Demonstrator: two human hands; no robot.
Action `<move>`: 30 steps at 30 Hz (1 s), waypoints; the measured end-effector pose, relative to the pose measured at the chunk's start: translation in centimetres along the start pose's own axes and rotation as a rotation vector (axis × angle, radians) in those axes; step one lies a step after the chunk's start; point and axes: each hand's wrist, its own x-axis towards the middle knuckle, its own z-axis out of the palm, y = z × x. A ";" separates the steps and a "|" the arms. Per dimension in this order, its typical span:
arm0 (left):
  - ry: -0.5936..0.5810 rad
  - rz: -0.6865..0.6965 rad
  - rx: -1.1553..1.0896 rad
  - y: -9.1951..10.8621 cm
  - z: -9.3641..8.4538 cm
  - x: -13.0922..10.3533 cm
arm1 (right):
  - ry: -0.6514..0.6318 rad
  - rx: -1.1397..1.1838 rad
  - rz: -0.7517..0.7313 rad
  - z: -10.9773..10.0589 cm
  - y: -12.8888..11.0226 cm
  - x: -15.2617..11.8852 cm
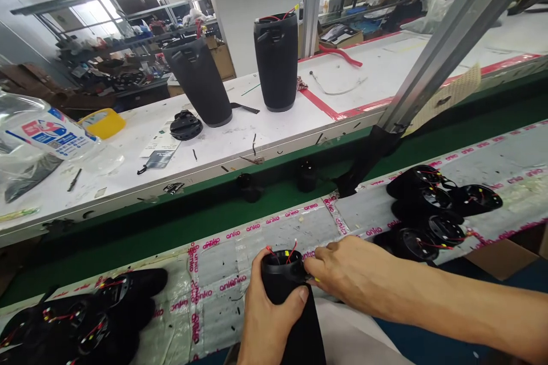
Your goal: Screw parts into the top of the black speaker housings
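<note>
A black cylindrical speaker body (291,308) stands upright at the near edge, with red and yellow wires sticking out of its open top. My left hand (268,313) wraps around its upper part, thumb across the front. My right hand (346,268) reaches in from the right, its fingertips pinching at the rim of the body beside a yellow wire end.
Black speaker parts with red wires lie piled at the right (436,211) and lower left (77,319) on the taped surface (240,245). Beyond the green conveyor belt (171,217), two tall black speaker bodies (276,60) (199,82) stand on a white bench (128,154). A metal post (445,40) slants across.
</note>
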 end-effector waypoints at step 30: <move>0.023 -0.010 0.018 0.3 0.4 0.8 | 0.088 0.145 0.137 0.8 0.2 0.4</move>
